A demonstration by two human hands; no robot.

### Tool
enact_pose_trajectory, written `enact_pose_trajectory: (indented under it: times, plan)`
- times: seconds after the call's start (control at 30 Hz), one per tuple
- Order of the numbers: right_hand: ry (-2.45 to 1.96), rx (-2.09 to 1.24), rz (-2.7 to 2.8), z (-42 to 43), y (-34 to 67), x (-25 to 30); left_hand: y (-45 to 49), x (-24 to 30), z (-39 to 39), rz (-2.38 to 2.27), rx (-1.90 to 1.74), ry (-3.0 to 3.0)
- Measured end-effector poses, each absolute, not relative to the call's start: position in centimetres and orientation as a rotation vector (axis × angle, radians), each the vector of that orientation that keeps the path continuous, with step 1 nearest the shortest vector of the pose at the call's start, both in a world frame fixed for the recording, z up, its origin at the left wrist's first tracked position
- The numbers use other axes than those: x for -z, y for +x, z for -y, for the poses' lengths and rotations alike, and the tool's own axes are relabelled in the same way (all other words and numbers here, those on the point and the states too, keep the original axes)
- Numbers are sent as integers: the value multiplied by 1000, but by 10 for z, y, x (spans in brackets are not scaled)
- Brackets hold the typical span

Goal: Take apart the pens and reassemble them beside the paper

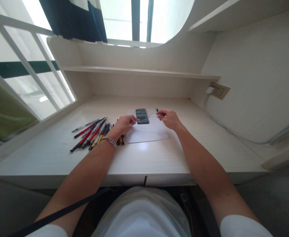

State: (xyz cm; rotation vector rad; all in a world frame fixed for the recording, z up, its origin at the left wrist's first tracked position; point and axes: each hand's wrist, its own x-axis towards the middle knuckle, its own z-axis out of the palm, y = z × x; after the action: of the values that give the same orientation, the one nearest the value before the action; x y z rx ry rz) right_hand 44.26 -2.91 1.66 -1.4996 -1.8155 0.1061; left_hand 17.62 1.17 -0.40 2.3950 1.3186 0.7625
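My left hand (125, 124) and my right hand (168, 118) are both pinched on the two ends of a thin pen (148, 117), held level just above a white sheet of paper (146, 133). A small dark block (142, 116) lies on the sheet right behind the pen. The left wrist wears a chain bracelet (109, 141). A second dark pen tip (157, 110) pokes out beyond my right hand.
Several red, black and yellow pens (91, 133) lie in a loose pile left of the paper on the white desk (60, 154). A shelf (139, 71) runs above. A wall socket with plug (217, 90) and grey cables (233, 130) are on the right.
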Motion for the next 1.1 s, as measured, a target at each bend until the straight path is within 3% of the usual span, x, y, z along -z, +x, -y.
enact_pose_trajectory:
  times: [1.1]
  plan:
    - [-1322,-105,1946,31,416,-4,184,3,-3,-1182,-768,2404]
